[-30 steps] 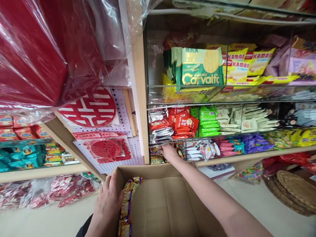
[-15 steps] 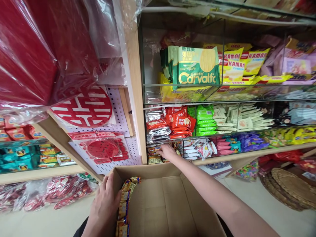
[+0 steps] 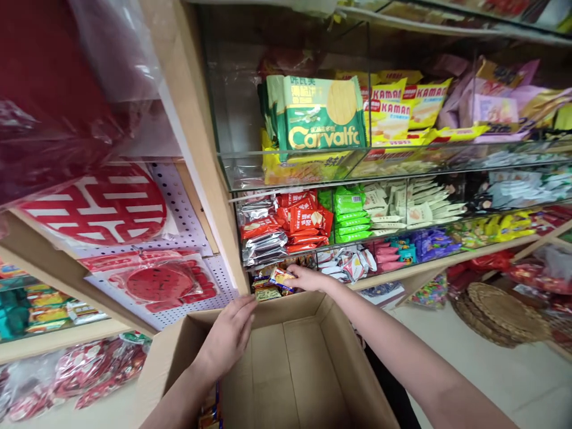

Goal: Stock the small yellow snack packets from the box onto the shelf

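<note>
My right hand is at the lowest shelf compartment, its fingers closed on a small orange-and-blue wrapped snack packet. Under that packet lie more small wrapped packets in the same compartment. Over the left part of an open cardboard box, my left hand reaches toward the shelf with its fingers stretched out and nothing visible in them. Similar packets lie along the box's left inner side, mostly hidden by my left forearm.
Clear shelf compartments hold green cracker packs, red packets and white packets. A wooden post stands left of them. Red decorations hang on a pegboard at left. Woven baskets sit on the floor at right.
My left hand has left the box's left edge and moved up and right toward the shelf. A packet now shows in my right hand. The view has shifted, and the shelf appears further left.
</note>
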Demonstrator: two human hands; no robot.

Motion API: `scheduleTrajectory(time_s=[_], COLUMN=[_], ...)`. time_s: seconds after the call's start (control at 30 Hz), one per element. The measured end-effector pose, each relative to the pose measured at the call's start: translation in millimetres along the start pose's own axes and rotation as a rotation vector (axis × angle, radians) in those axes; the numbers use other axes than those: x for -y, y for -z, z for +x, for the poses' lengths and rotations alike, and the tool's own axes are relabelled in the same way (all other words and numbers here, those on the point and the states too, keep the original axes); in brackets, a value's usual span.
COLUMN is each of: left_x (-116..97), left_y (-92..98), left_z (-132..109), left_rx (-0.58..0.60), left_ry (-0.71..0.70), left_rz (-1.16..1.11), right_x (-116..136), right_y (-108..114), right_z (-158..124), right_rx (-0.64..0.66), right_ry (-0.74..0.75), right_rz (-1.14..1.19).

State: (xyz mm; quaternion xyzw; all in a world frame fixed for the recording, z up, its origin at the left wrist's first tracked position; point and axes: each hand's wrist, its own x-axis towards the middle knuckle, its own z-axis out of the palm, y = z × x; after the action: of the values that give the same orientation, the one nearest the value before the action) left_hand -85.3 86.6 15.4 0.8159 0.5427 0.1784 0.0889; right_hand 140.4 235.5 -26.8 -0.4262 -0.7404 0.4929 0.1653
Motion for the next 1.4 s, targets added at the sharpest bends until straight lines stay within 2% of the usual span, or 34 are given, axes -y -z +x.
scheduleTrajectory(time_s=[0.13,0.3,0.47,0.63,0.83,0.9,1.0,1.07,1.13,1.3,1.4], left_x=[-15,-31,-38,-33,-31,-32,-32,-30,-27,-23,-24], left_y=[0.1,-2.0,-9.7,-19.9,-23.2,-22.4,-21.4,-21.7,-22.4,-23.5,-22.7], left_z=[39,58,71,83,83,83,86,89,91,91,89], left_rx=[0.169,0.312,0.419,0.514,0.502,0.504,0.536,0.562,0.581,0.589,0.575], left_ry=[0.013,0.067,0.132,0.153,0.134,0.125,0.138,0.159,0.179,0.206,0.217], left_rz=[0.001,0.052,0.107,0.117,0.126,0.127,0.131,0.135,0.138,0.143,0.142], right_x=[7,12,7,3,7,9,10,10,10,14,19], right_y=[-5,-6,-4,0,1,-1,1,5,9,7,-2], right_z=[10,13,14,13,9,8,6,4,2,0,1], right_rx=[0.117,0.229,0.206,0.207,0.252,0.175,-0.023,-0.107,-0.120,-0.116,-0.163], right_ry=[-0.093,-0.172,-0.047,-0.012,-0.095,-0.051,0.050,0.075,0.079,0.086,0.081], right_rz=[0.152,0.522,0.766,0.813,0.648,0.564,0.227,0.045,-0.069,-0.541,-0.614])
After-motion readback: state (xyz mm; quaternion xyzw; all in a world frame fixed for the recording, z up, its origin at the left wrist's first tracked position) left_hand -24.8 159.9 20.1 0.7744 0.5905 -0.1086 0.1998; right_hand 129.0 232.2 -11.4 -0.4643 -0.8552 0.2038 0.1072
